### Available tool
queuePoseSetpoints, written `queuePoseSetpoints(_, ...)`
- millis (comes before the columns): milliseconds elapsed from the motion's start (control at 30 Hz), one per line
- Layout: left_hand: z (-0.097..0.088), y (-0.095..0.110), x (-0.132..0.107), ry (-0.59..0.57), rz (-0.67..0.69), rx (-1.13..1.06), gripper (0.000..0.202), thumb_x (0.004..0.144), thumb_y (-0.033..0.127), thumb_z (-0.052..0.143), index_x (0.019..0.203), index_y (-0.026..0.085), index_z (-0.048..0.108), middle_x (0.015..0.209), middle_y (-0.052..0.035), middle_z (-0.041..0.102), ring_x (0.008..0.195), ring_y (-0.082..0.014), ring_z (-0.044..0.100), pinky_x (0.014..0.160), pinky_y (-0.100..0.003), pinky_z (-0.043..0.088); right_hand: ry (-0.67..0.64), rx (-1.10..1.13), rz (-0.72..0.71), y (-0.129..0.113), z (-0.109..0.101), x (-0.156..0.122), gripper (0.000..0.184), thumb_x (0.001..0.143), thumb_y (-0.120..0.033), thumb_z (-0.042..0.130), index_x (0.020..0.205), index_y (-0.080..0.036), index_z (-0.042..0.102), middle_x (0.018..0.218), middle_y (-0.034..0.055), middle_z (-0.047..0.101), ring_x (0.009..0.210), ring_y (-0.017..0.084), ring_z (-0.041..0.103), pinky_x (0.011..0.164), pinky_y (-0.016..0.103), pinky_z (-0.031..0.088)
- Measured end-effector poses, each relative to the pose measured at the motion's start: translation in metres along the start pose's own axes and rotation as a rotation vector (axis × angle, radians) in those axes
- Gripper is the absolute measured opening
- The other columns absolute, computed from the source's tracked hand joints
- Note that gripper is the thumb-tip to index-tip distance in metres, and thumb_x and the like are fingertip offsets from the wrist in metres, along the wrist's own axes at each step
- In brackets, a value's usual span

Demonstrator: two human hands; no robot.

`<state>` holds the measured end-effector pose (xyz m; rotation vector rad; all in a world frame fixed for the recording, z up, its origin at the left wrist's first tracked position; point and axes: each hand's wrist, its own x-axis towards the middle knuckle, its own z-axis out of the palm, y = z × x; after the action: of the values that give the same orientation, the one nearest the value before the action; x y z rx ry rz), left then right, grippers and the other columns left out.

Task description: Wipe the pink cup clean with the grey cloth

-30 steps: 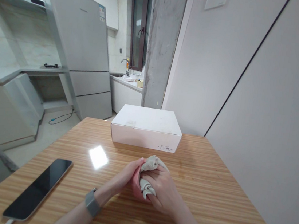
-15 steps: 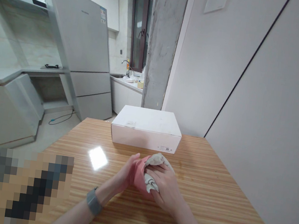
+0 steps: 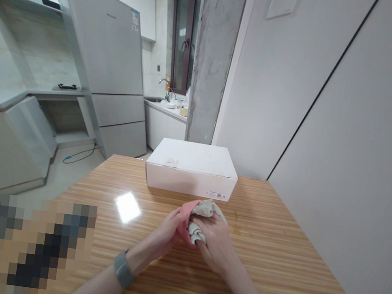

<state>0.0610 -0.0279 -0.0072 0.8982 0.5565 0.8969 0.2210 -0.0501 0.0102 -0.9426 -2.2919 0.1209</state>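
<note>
A big wooden table (image 3: 273, 273) has a white box (image 3: 193, 168) sitting on its far side. Near the box, the left hand (image 3: 167, 227) and right hand (image 3: 214, 243) are close together above the table. The left hand grips a pink thing (image 3: 186, 211), and the right hand presses a small grey cloth (image 3: 205, 208) onto it.

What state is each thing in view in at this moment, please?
white box: closed, flat on the table.
pink item: gripped in the left hand.
grey cloth: bunched, pressed against the pink item by the right hand.
fridge: doors shut.
wristwatch: worn on the left wrist.
</note>
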Motion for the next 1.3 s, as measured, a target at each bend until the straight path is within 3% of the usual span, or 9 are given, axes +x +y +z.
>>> queuePoseSetpoints(100,-0.004,0.001,0.000,-0.041,-0.050,-0.049,0.053,0.090,0.050,0.050,0.129,0.016,0.059,0.118,-0.0112,0.069,0.101,-0.0274,0.064,0.077,-0.034,0.050,-0.018,-0.008,-0.046,-0.001,0.000,-0.002,0.028,0.092,-0.034,0.030,0.087,-0.021,0.054,0.092,0.0090,0.067,0.089,0.027,0.058,0.086,0.045,0.040)
queuePoseSetpoints(167,-0.006,0.005,0.000,-0.035,-0.108,-0.039,0.056,0.091,0.055,0.045,0.120,0.012,0.066,0.108,-0.0118,0.072,0.100,-0.0268,0.064,0.085,-0.035,0.048,-0.035,0.021,-0.081,-0.004,0.002,-0.003,0.032,0.093,-0.038,0.026,0.086,-0.021,0.053,0.091,0.0085,0.066,0.087,0.026,0.057,0.086,0.045,0.040)
queuePoseSetpoints(367,-0.009,0.010,-0.002,0.084,-0.107,0.150,0.044,0.087,0.051,0.057,0.098,0.011,0.073,0.100,-0.0089,0.074,0.099,-0.0238,0.064,0.094,-0.033,0.043,-0.064,0.071,-0.096,-0.012,0.010,-0.001,0.040,0.094,-0.042,0.022,0.085,-0.021,0.054,0.090,0.0089,0.066,0.088,0.025,0.058,0.087,0.043,0.041)
queuePoseSetpoints(567,-0.006,0.000,0.001,0.176,0.060,0.154,0.038,0.085,0.043,0.062,0.108,0.013,0.069,0.101,-0.0079,0.072,0.096,-0.0234,0.063,0.081,-0.031,0.046,-0.025,0.049,-0.032,-0.006,0.006,0.001,0.034,0.095,-0.039,0.029,0.089,-0.021,0.056,0.096,0.0095,0.068,0.093,0.026,0.058,0.093,0.044,0.040)
queuePoseSetpoints(733,-0.003,-0.001,0.001,0.002,-0.063,-0.068,0.053,0.089,0.052,0.051,0.125,0.016,0.062,0.111,-0.0099,0.071,0.100,-0.0247,0.064,0.086,-0.033,0.047,-0.028,0.019,-0.103,0.002,0.004,0.000,0.034,0.093,-0.039,0.029,0.088,-0.020,0.057,0.094,0.0112,0.068,0.091,0.027,0.058,0.092,0.045,0.041)
queuePoseSetpoints(833,-0.006,0.002,0.002,-0.024,-0.108,-0.041,0.058,0.089,0.057,0.048,0.117,0.010,0.067,0.106,-0.0117,0.073,0.104,-0.0257,0.064,0.094,-0.033,0.043,-0.089,0.018,-0.149,0.002,0.004,0.000,0.028,0.090,-0.035,0.033,0.088,-0.020,0.056,0.093,0.0104,0.068,0.089,0.026,0.058,0.090,0.044,0.043)
queuePoseSetpoints(967,-0.008,0.004,0.003,0.063,-0.207,0.049,0.054,0.087,0.056,0.055,0.107,0.009,0.071,0.098,-0.0108,0.075,0.099,-0.0243,0.065,0.094,-0.033,0.044,-0.167,0.006,-0.186,-0.001,0.000,0.005,0.020,0.086,-0.029,0.037,0.081,-0.021,0.054,0.087,0.0080,0.068,0.086,0.024,0.058,0.088,0.042,0.044)
queuePoseSetpoints(1133,0.000,0.007,0.003,0.113,-0.126,0.009,0.041,0.089,0.047,0.056,0.104,0.013,0.073,0.105,-0.0071,0.074,0.100,-0.0207,0.065,0.094,-0.030,0.045,-0.179,0.014,-0.195,0.000,-0.010,0.012,0.021,0.089,-0.029,0.035,0.082,-0.021,0.055,0.089,0.0073,0.067,0.089,0.024,0.057,0.091,0.042,0.042)
queuePoseSetpoints(1300,0.004,0.011,0.002,0.126,-0.126,0.088,0.037,0.086,0.046,0.059,0.100,0.015,0.074,0.092,-0.0051,0.076,0.100,-0.0238,0.064,0.092,-0.032,0.045,-0.150,0.004,-0.188,0.001,-0.007,0.008,0.025,0.089,-0.031,0.033,0.084,-0.022,0.056,0.091,0.0078,0.067,0.088,0.025,0.056,0.089,0.045,0.043)
